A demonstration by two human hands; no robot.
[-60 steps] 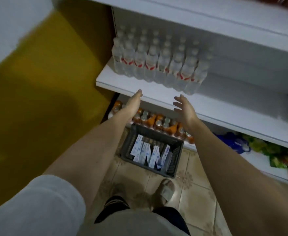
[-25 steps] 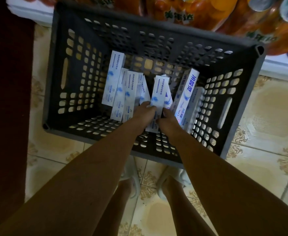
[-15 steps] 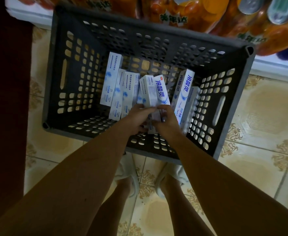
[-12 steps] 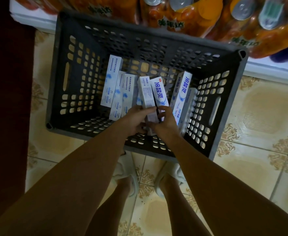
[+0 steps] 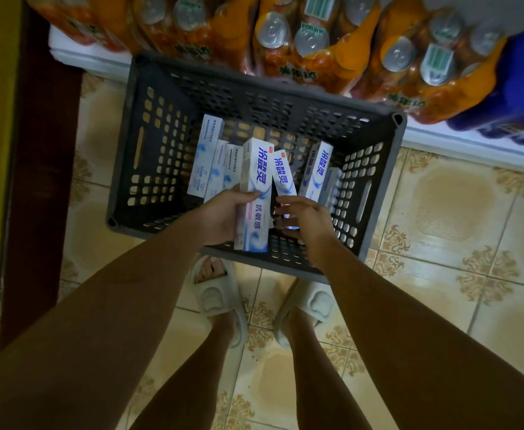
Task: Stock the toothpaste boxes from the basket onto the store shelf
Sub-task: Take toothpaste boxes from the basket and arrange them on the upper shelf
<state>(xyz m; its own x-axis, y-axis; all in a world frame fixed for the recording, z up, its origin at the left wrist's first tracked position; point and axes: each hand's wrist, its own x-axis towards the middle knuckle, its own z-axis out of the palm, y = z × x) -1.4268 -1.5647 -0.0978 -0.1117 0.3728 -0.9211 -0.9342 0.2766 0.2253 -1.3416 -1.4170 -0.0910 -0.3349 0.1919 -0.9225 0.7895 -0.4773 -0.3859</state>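
Note:
A dark grey slotted basket (image 5: 130, 169) stands on the tiled floor with several white and blue toothpaste boxes leaning inside it. My left hand (image 5: 220, 215) grips one toothpaste box (image 5: 256, 184), raised above the others with its printed face up. My right hand (image 5: 304, 221) reaches beside it, fingers curled around the lower end of a second toothpaste box (image 5: 284, 176). More boxes lean at the left (image 5: 206, 156) and at the right (image 5: 316, 170).
Packs of orange soda bottles (image 5: 316, 48) and a blue pack (image 5: 512, 94) fill the low white shelf (image 5: 471, 147) just behind the basket. A dark red and yellow wall (image 5: 37, 150) borders the left. My feet in grey slippers (image 5: 214, 293) stand at the basket's near side.
I bent from the shelf down to the basket. My left hand has lifted one box higher and turned its front face up; my right hand has taken hold of the neighbouring box.

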